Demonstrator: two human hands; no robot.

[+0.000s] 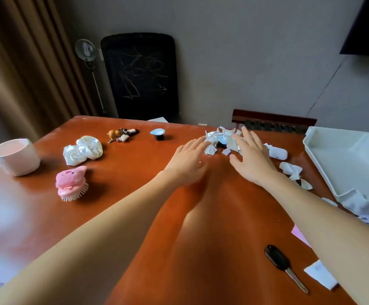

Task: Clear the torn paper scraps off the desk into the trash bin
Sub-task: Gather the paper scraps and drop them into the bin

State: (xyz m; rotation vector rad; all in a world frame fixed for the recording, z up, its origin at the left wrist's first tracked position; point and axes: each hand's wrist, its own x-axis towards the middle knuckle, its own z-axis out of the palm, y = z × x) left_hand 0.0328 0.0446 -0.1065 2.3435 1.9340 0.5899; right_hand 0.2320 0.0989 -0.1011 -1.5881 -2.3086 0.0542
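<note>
The left hand and right hand were open, fingers straight and holding nothing, flanking a pile of scraps near the far edge of the desk. Beside the right wrist lay stray scraps, near a white tray.

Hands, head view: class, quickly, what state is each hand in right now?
Left hand: open, fingers straight, holding nothing, beside the pile of paper scraps.
Right hand: open, fingers spread, holding nothing, beside the same pile.
</note>
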